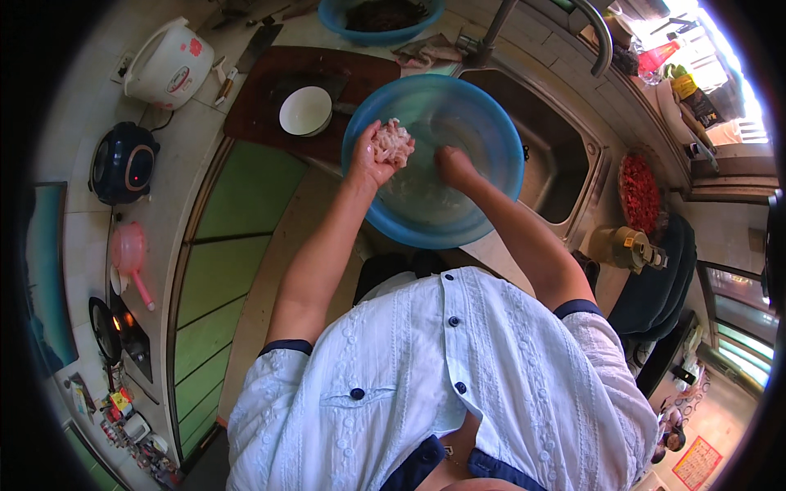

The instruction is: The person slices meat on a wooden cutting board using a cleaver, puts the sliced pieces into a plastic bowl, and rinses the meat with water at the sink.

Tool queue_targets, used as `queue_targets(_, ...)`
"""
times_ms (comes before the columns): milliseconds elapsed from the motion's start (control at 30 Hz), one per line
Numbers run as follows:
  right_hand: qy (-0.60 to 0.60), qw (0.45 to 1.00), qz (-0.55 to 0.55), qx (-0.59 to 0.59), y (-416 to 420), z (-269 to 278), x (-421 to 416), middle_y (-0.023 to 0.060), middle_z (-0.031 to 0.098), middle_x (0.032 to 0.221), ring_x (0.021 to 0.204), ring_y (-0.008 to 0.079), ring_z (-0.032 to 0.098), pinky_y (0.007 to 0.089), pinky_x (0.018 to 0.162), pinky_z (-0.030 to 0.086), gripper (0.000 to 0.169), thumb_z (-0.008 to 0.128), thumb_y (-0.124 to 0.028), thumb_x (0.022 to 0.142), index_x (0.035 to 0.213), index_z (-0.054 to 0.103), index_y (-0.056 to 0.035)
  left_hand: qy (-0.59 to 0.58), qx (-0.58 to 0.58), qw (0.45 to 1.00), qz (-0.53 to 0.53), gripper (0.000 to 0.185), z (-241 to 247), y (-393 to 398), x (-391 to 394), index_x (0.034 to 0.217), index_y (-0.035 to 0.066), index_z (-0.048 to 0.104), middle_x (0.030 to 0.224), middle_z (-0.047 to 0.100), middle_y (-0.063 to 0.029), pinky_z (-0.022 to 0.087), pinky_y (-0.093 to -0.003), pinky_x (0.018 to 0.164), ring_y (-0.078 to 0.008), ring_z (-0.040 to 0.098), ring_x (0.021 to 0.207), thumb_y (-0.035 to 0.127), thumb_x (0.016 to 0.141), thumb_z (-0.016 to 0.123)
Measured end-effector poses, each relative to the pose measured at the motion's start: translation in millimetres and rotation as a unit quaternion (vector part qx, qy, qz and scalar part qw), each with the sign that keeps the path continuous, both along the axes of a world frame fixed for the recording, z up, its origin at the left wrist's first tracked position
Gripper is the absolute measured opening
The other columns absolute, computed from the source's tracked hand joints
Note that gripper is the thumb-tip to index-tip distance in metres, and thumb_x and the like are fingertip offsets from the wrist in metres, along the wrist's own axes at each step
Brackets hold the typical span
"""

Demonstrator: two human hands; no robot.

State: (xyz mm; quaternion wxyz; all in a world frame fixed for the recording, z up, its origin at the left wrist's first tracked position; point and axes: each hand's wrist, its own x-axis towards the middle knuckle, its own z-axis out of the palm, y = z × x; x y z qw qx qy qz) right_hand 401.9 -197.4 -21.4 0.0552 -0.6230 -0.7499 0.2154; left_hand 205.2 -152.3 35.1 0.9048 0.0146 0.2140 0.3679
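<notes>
My left hand (368,161) cups a clump of pale pink shredded raw meat (393,143) over the left part of a large blue plastic basin (393,215). Cloudy water appears to lie in the basin. My right hand (455,164) reaches into its middle, knuckles up. Its fingertips are hidden, so whether it holds anything is unclear. Left of the basin, a white bowl (305,110) rests on a dark brown cutting board (258,92). A cleaver blade (307,85) lies partly behind that bowl.
The basin overlaps a steel sink (568,184) with a faucet (491,37). A second blue basin (381,35) and a cloth (430,52) sit beyond. Rice cooker (172,67), dark cooker (124,162) and pink ladle (129,248) line the left counter. Red peppers (640,190) fill a tray at right.
</notes>
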Motion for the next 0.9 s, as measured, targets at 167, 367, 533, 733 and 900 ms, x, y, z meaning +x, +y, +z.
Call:
queue_targets(167,0.111,0.993,0.027,0.028,-14,20,-65,0.0161,0.061,0.082,0.077,0.0327,0.06,0.0408,0.066,0.048,0.013,0.056,-0.014,0.068,0.078,0.06,-0.0059,0.075,-0.017,0.996,0.047,0.03,5,-4,4,0.093,0.008,0.057,0.093,0.057,-0.0128,0.047,-0.0372,0.061,-0.0333,0.055,0.085,0.035,0.085,0.046)
queue_targets(367,0.104,0.985,0.139,0.023,-14,-11,-56,0.0168,0.061,0.075,0.067,0.0332,0.059,0.0413,0.062,0.048,0.012,0.058,-0.014,0.067,0.074,0.06,-0.0043,0.018,-0.028,0.999,0.003,0.027,2,2,1,0.095,0.004,0.056,0.095,0.058,-0.0139,0.046,-0.0427,0.08,-0.0334,0.055,0.09,0.028,0.084,0.05)
queue_targets(533,0.258,0.958,-0.123,-0.022,-3,90,-17,0.0151,0.061,0.08,0.075,0.0309,0.06,0.0369,0.066,0.049,0.008,0.058,-0.008,0.072,0.077,0.061,-0.0032,0.044,-0.015,0.999,0.018,0.029,-7,1,-2,0.094,0.005,0.056,0.096,0.058,-0.0136,0.048,-0.0426,0.073,-0.0351,0.054,0.09,0.031,0.085,0.049)
queue_targets(733,0.32,0.939,0.099,0.075,0,149,-35,0.0092,0.062,0.075,0.071,0.014,0.059,0.028,0.066,0.047,0.015,0.056,-0.008,0.079,0.091,0.063,-0.0026,0.033,-0.014,0.999,0.001,0.029,-2,-2,13,0.092,0.008,0.056,0.092,0.059,-0.0101,0.047,-0.0389,0.063,-0.0329,0.056,0.084,0.034,0.085,0.044)
queue_targets(900,0.238,0.965,-0.077,0.077,27,105,6,0.0142,0.063,0.083,0.073,0.0271,0.061,0.0351,0.068,0.047,0.019,0.054,-0.012,0.08,0.096,0.062,-0.0055,0.062,-0.035,0.996,0.053,0.026,12,-3,17,0.091,0.008,0.056,0.092,0.059,-0.0102,0.048,-0.0417,0.068,-0.0341,0.056,0.085,0.032,0.084,0.047)
